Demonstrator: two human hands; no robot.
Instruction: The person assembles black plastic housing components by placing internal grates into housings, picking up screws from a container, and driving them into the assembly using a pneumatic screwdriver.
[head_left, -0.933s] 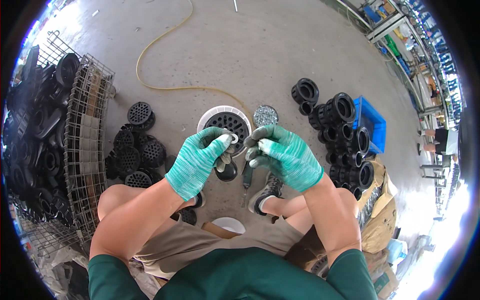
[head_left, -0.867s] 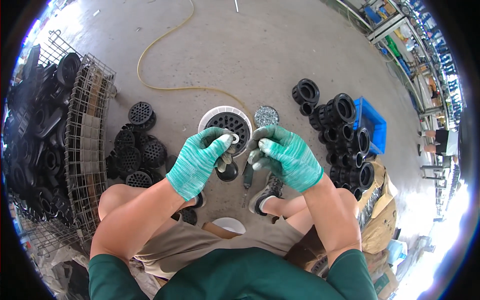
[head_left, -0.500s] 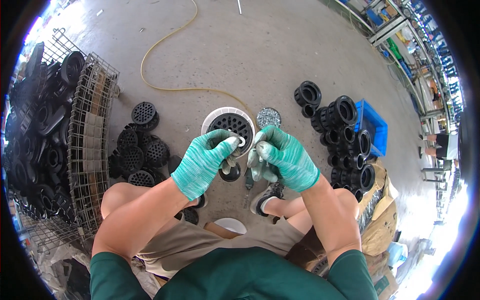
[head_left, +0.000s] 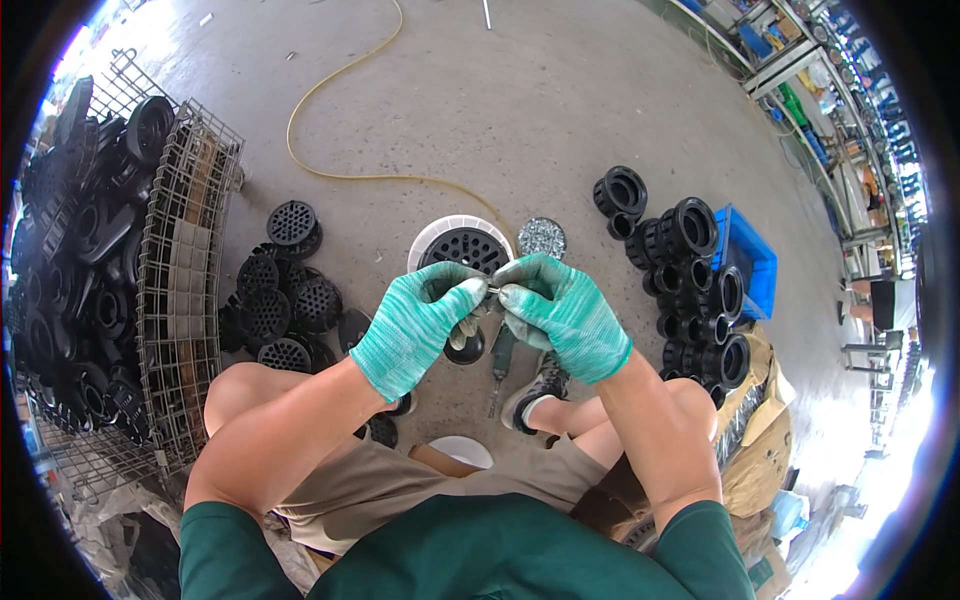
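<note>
- The left hand (head_left: pixel 425 315) and right hand (head_left: pixel 560 310), both gloved, are meeting at the fingertips, each pinching closed on a small piece (head_left: pixel 492 291) between them; it is probably metal, though the gloves are covering most of it.
- Below, the hands are partly hiding a black grate (head_left: pixel 466 246) that is resting in a white-rimmed tub (head_left: pixel 416 252), while a drill-like tool (head_left: pixel 502 356) is lying near the shoe (head_left: pixel 540 390).
- A round dish of shiny bits (head_left: pixel 542 238) is standing just beyond the right hand.
- Perforated black discs (head_left: pixel 292 223) are crowding the left, black rings (head_left: pixel 690 226) the right.
- Farther out, a yellow hose (head_left: pixel 345 70) is snaking across the floor (head_left: pixel 540 120).
</note>
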